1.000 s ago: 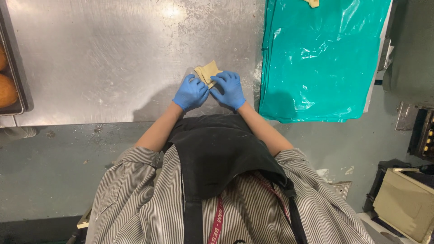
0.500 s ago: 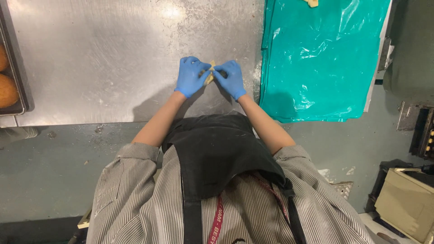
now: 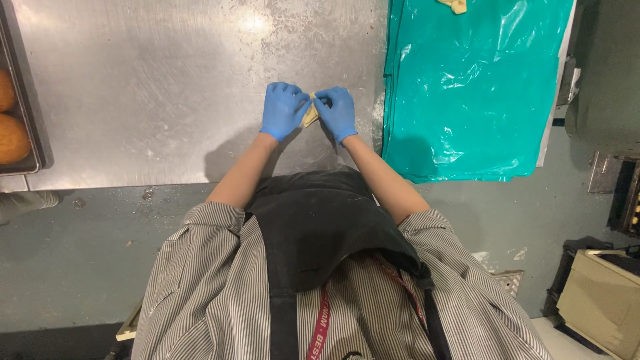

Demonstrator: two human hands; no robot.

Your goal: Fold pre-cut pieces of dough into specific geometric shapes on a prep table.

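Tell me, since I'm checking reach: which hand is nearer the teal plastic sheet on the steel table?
Right. The right hand sits just beside the teal plastic sheet, apart from its edge; the left hand lies farther away, beyond the small yellow dough piece.

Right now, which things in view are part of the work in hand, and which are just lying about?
In use: left hand, right hand, small piece of dough pinched between them, steel table.
Lying about: teal plastic sheet, tray of buns, cardboard box.

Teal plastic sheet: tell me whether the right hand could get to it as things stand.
Probably yes. The right hand sits close beside the teal plastic sheet, with only bare steel table between them. But it and the left hand are both pinching a small dough piece, so it would have to let go first.
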